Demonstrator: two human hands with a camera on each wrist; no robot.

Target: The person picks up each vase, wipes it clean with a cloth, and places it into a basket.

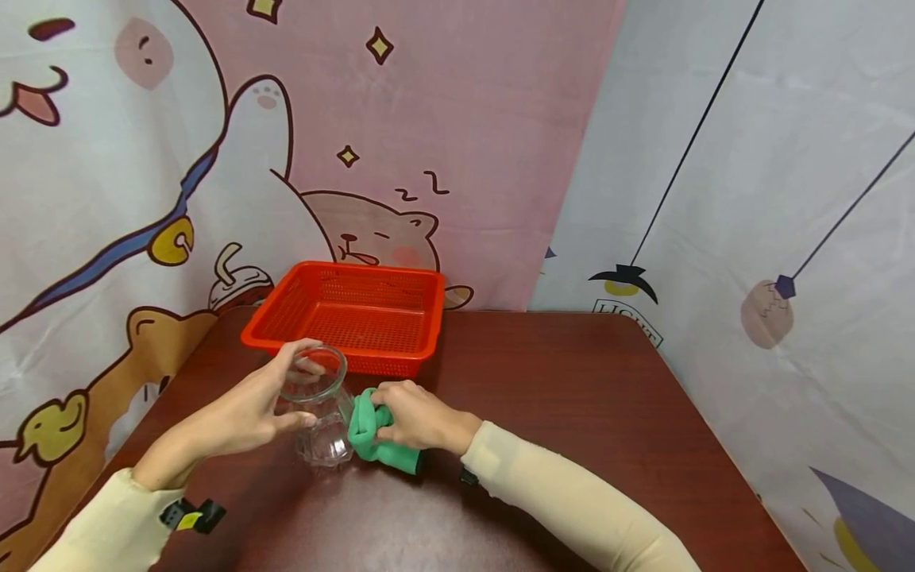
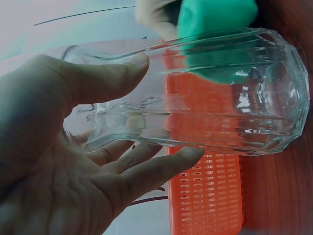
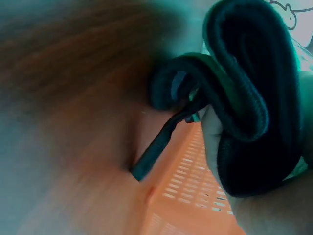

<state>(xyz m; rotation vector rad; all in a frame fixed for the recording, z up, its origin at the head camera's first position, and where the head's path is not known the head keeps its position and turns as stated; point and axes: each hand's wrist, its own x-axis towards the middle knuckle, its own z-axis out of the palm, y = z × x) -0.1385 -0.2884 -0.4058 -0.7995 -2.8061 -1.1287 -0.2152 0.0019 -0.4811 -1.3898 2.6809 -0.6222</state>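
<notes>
A clear glass vase (image 1: 330, 433) with a flared rim and a faceted body is upright at the left of the table. My left hand (image 1: 260, 405) holds it near the neck, the thumb on the near side and the fingers behind. In the left wrist view the vase (image 2: 210, 112) looks empty. Just to its right, my right hand (image 1: 422, 417) grips a folded green cloth (image 1: 363, 429) close against the vase's side; whether they touch is hard to tell. In the right wrist view the cloth's folds (image 3: 259, 161) look dark and hide most of the fingers.
Behind the vase, a red plastic basket (image 1: 422, 349) with perforated sides stands at the table's back left. The dark reddish-brown table (image 1: 557, 381) runs to a cartoon-printed curtain (image 1: 486, 143) behind and at both sides.
</notes>
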